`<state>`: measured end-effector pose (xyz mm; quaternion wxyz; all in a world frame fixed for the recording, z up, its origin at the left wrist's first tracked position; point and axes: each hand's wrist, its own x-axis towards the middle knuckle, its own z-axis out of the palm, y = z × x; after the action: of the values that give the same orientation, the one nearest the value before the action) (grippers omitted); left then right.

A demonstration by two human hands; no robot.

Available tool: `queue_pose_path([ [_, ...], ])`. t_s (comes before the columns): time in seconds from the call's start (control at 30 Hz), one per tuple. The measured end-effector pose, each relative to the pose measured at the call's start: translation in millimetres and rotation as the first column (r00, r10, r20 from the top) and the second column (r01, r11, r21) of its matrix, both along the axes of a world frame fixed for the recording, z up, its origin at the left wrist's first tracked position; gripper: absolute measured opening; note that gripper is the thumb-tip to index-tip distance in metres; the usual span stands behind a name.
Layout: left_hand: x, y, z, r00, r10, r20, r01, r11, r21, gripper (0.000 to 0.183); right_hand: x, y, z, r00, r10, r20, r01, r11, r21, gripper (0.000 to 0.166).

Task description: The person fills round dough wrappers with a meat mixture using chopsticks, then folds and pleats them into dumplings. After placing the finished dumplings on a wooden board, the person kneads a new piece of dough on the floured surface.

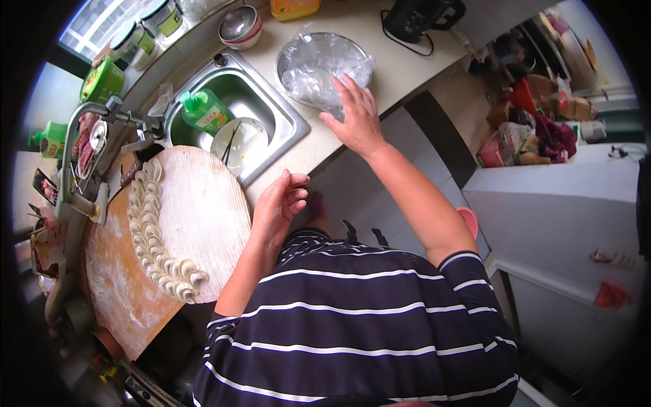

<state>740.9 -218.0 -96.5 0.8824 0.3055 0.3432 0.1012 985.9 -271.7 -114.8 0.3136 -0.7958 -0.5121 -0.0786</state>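
Note:
My right hand (pixel 357 119) is spread at the near right rim of a round metal bowl (pixel 280 76), its fingertips over or against the crumpled clear plastic (pixel 315 68) that covers the bowl. What lies beneath the plastic cannot be made out. In front of my body, my left hand (pixel 279 206) hangs loosely curled, with nothing visible in it. Left of that hand is a round, ridged board (pixel 203 219) dusted with flour. Curved rows of pleated dumplings (pixel 151 229) line its far left side. Under it lies a floured wooden board (pixel 114 269).
A steel sink (pixel 300 122) holds a green soap bottle (pixel 208 114) and a plate (pixel 249 142) with dark chopsticks. The faucet (pixel 76 117) arches at left. Stacked bowls (pixel 240 28) and a black electric kettle (pixel 419 20) stand along the counter. Tiled floor (pixel 376 183) shows below its edge.

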Motion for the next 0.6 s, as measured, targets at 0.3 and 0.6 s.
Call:
queue_pose_path([
  [0.3, 76, 32, 4, 0.993, 0.009, -0.117, 0.030, 0.944, 0.328, 0.030, 108, 85, -17, 0.633, 0.132, -0.763, 0.116, 0.958, 0.262, 0.012],
  [0.6, 181, 90, -28, 0.910, 0.174, -0.375, 0.392, -0.069, 0.918, 0.032, 153, 98, 35, 0.411, 0.417, -0.811, 0.145, 0.848, 0.510, 0.012],
])
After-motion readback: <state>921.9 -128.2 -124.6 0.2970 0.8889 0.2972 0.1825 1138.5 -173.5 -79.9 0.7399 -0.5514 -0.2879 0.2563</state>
